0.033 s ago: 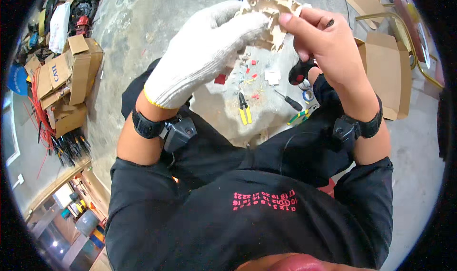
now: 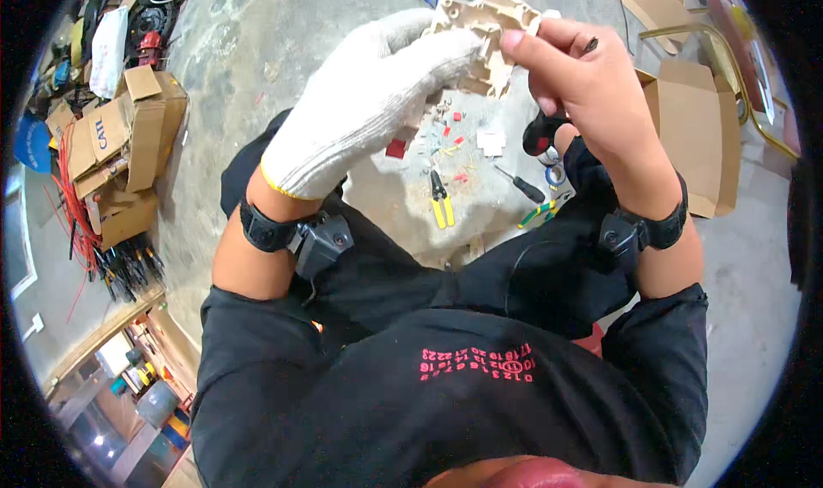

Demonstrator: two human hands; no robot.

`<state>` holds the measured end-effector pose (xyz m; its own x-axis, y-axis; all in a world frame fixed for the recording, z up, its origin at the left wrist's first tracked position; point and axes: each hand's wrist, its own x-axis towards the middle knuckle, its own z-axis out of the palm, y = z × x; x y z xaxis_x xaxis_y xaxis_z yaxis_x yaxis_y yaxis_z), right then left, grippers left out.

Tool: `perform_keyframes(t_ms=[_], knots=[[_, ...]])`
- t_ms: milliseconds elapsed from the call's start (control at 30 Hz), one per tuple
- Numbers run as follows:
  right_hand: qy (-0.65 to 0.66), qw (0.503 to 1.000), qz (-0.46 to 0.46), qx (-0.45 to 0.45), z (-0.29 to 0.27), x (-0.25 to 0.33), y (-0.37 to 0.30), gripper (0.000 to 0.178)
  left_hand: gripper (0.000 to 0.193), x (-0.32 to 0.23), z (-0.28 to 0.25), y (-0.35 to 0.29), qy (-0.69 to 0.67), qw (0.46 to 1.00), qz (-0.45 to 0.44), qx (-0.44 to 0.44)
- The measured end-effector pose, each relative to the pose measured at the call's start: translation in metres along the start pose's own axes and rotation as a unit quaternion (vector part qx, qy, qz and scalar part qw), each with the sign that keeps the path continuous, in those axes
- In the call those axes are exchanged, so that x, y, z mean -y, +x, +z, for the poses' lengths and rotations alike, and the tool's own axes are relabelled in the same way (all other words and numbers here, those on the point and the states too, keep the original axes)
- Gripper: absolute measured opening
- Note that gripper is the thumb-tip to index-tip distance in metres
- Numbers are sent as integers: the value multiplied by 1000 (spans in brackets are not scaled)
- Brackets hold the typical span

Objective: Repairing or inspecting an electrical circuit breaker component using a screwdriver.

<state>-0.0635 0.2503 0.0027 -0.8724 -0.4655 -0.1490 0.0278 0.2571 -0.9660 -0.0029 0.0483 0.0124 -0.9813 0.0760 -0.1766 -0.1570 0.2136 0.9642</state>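
My left hand (image 2: 364,93), in a white knitted glove, grips a cream plastic housing (image 2: 489,12) with moulded ribs and openings. The gloved thumb lies across its inner side. From the right, my bare right hand (image 2: 591,76) pinches the housing's edge, thumb on the near face. A small dark object (image 2: 592,45) shows by the right fingers; I cannot tell what it is. On the floor below the hands lie wire strippers (image 2: 441,201) with yellow handles, a dark-handled screwdriver (image 2: 521,185) and green-and-yellow pliers (image 2: 537,214).
Small red and pale bits (image 2: 454,136) and a white square piece (image 2: 491,142) are scattered on the floor. Blue tape (image 2: 555,175) lies by my right leg. Cardboard boxes (image 2: 120,136) stand at left, with red wires (image 2: 73,205); an opened carton (image 2: 699,136) is at right.
The housing and both hands sit very slightly lower in the picture, as do the tools on the floor. The grip looks the same.
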Motion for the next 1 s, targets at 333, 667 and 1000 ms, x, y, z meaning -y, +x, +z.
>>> perform_keyframes(t_ms=[333, 667, 1000], knots=[[-10, 998, 6, 58, -13, 14, -1, 25, 34, -5, -7, -2, -26, 997, -36, 63], [82, 997, 5, 0, -5, 2, 3, 34, 36, -13, -6, 1, -48, 997, -55, 34], [103, 994, 24, 25, -3, 6, 2, 30, 40, -21, -12, -4, -78, 988, -126, 45]])
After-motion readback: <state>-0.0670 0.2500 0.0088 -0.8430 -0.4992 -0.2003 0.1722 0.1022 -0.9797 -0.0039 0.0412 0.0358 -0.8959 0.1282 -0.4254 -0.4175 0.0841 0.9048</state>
